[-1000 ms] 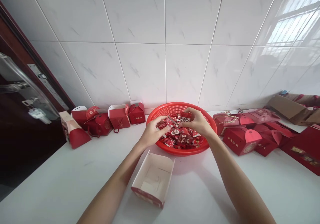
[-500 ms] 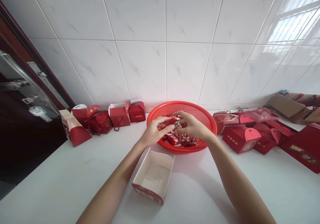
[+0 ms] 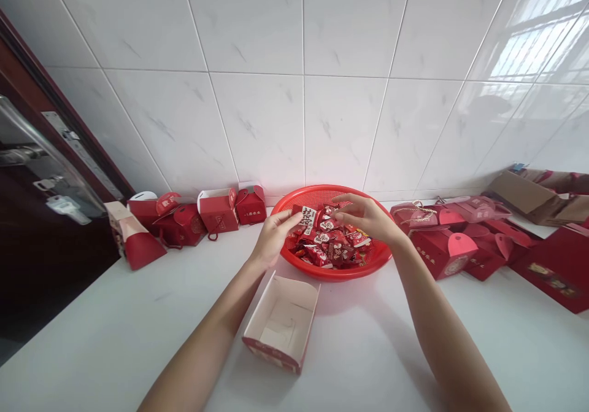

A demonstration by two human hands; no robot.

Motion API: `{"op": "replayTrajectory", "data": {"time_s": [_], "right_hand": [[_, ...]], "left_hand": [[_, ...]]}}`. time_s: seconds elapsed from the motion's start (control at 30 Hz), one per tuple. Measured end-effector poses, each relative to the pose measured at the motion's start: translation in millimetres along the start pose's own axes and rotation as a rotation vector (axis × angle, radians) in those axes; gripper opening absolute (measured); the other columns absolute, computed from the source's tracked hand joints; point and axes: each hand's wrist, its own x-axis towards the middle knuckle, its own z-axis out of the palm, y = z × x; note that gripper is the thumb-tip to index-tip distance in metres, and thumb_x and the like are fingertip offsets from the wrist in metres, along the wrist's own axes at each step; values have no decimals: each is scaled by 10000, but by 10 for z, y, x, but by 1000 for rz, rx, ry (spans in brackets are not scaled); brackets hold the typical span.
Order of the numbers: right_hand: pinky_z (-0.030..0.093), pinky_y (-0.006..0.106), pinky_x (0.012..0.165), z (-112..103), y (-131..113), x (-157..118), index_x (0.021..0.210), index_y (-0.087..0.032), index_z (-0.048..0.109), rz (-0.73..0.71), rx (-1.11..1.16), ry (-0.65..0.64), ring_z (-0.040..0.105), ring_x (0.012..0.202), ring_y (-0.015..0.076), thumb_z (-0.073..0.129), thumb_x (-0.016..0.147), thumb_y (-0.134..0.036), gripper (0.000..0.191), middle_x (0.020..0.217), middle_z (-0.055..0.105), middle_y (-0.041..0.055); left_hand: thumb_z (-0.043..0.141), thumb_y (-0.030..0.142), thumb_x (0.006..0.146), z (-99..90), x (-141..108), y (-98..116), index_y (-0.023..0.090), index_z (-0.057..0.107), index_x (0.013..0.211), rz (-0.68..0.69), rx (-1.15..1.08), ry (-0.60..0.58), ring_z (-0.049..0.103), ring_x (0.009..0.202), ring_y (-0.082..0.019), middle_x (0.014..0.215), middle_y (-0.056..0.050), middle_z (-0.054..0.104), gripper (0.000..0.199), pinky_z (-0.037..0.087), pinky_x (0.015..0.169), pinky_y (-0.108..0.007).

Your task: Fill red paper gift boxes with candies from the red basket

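My left hand (image 3: 271,239) pinches a wrapped candy (image 3: 308,218) with white lettering between thumb and fingers, over the left side of a red plastic basket (image 3: 338,275). Several red wrapped candies (image 3: 335,251) lie heaped inside the basket. My right hand (image 3: 369,217) hovers above the basket's right side with fingers apart; nothing shows in its grasp. In front of the basket stands an open-topped paper box (image 3: 285,320), pale inside and red outside, with no candies visible in it. My left forearm passes along the box's left side.
Red gift boxes (image 3: 219,209) line the wall on the left, near a dark door with a handle and keys (image 3: 68,208). More red boxes (image 3: 444,252) crowd the right side, with a brown cardboard carton (image 3: 524,196) behind them. White tiles back the white table.
My hands have moved apart: the left has drawn slightly left with the candy, and the right has shifted right with its fingers opened. More of the candy heap now shows between them.
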Motion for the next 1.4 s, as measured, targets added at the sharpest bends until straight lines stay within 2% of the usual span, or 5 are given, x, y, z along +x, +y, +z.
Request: {"op": "replayTrajectory", "data": {"time_s": [0.1,0.3,0.8,1.13,1.4], "right_hand": [[556,428,916,-110,130,-17,1329,-202,611,201,-392,-38,676,1132,305,673,867,-254,469,1217,728,131],[534,431,965,-24,249,16,1550,-312,449,409,-572,-367,599,1274,382,818,680,-274,946,1463,596,101],[456,516,1059,15,132,37,1614,-420,238,512,-693,-537,486,1386,422,777,752,-556,1026,1559,484,106],[484,394,1035,7,322,26,1527,-393,467,204,-513,-506,533,1350,348,796,726,-306,871,1545,517,38],[560,321,850,75,285,103,1102,-201,818,16,-221,-369,730,934,244,671,735,-205,396,992,804,34]], "left_hand": [[931,494,532,0,19,-8,173,759,681,-27,-52,41,626,786,-164,764,-7,702,394,542,815,-296],[918,500,555,19,1,8,164,752,679,-36,-9,9,597,754,-145,741,-7,679,395,513,741,-267],[889,471,606,13,-2,2,163,757,709,-31,45,-30,603,770,-152,767,-15,682,350,501,737,-264],[877,446,634,-11,6,-36,170,756,709,-21,70,-29,584,726,-138,729,0,668,310,488,696,-253],[884,460,609,35,-11,15,178,786,737,-41,31,-48,668,797,-186,816,-34,760,325,546,784,-300]]}}
